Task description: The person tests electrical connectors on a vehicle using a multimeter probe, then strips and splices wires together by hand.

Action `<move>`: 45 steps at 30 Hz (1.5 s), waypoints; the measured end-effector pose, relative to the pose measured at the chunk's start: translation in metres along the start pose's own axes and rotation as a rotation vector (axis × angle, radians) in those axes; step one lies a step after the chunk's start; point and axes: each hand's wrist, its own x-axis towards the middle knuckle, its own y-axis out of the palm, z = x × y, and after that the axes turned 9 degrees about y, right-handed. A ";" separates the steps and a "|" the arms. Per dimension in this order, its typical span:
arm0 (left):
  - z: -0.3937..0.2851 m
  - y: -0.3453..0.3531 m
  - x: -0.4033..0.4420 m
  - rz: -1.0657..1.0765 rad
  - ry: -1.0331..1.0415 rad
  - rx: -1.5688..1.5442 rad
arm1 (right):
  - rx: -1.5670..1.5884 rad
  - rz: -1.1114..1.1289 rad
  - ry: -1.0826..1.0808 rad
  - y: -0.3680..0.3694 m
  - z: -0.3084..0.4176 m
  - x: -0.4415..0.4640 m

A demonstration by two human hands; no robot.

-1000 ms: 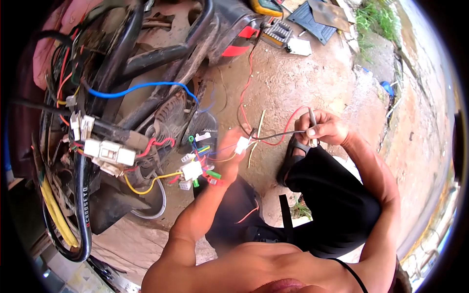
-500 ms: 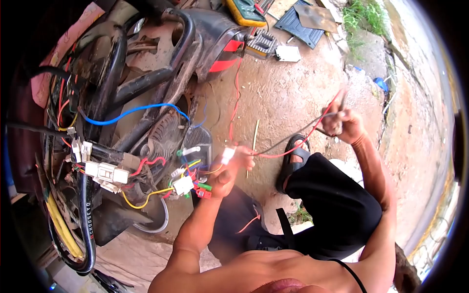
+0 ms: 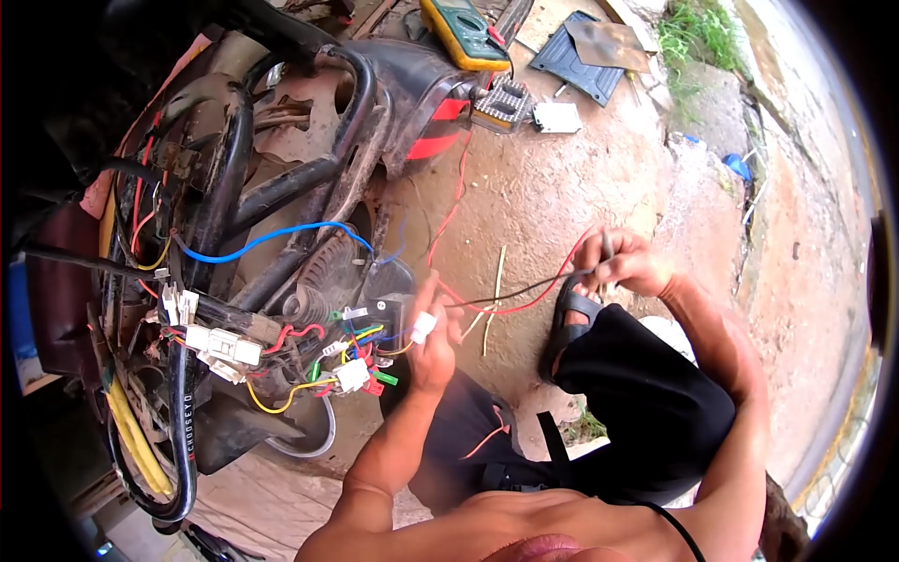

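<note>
My left hand is closed round a small white connector with thin wires, just right of the wiring bundle. My right hand, over the sandalled foot, pinches a slim metal tool together with the end of a black wire. A red wire loops between the two hands; whether the right fingers grip it too is unclear. Left of my left hand hang a white connector block and several coloured wires. A larger white connector sits by the black frame tube.
The vehicle frame fills the left side, with a blue wire across it. At the top lie a yellow and green multimeter, a finned metal part and a dark plastic tray. A sandal is below my right hand.
My right hand swung up and right, then came back down and left with the tool and black wire. My left hand moved slightly down and left with the white connector.
</note>
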 end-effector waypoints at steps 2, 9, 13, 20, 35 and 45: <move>-0.006 0.003 0.001 0.000 -0.017 0.084 | -0.039 0.086 0.191 0.012 0.001 -0.001; 0.007 -0.003 0.000 -0.049 -0.039 0.028 | -0.052 0.230 0.163 0.016 -0.011 0.010; 0.001 -0.001 0.002 -0.031 -0.071 -0.082 | -0.106 0.230 0.255 0.018 -0.022 0.015; 0.006 -0.008 -0.001 0.119 -0.137 -0.374 | -0.082 0.146 0.306 0.027 -0.074 0.048; 0.011 -0.017 -0.013 0.448 -0.195 -0.763 | 0.299 -0.092 0.238 0.083 -0.031 0.084; 0.010 -0.026 -0.011 0.290 -0.081 -0.357 | 0.745 -0.342 -0.063 -0.005 0.010 0.063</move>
